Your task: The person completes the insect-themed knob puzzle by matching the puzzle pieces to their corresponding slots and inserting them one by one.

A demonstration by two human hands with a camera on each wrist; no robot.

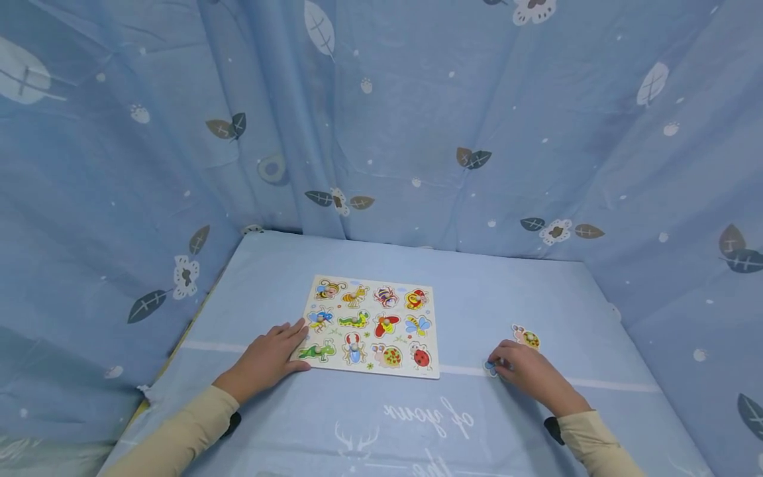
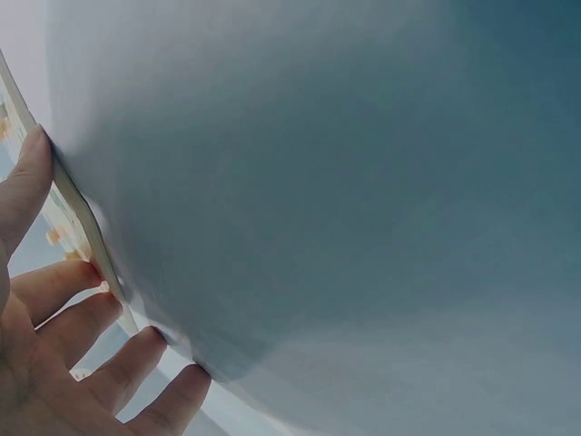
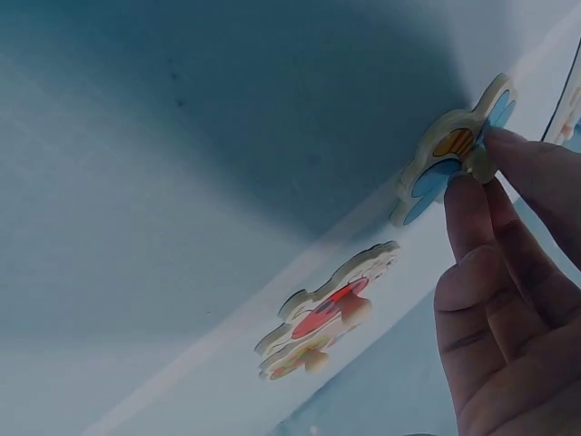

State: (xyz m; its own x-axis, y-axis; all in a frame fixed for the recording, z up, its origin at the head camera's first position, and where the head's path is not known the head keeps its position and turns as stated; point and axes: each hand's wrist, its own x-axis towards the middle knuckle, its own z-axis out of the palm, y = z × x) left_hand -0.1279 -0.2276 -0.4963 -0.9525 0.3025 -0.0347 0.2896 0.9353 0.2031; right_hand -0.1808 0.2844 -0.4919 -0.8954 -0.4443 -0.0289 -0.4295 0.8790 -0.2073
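A wooden peg puzzle board with insect pictures lies on the table. My left hand rests along its left edge, fingers spread, fingertips touching the rim. To the right of the board, my right hand pinches the knob of a blue-winged insect puzzle piece between thumb and fingers. The piece is tilted in the right wrist view and mostly hidden by the hand in the head view. Close by are a snail piece and a red ladybug piece, the ladybug hidden from the head view.
Several pictures on the board carry wooden knobs; the winged insect, snail and ladybug pictures at its right show none. A pale blue cloth with white lettering covers the table. Patterned blue curtains hang around its back and sides.
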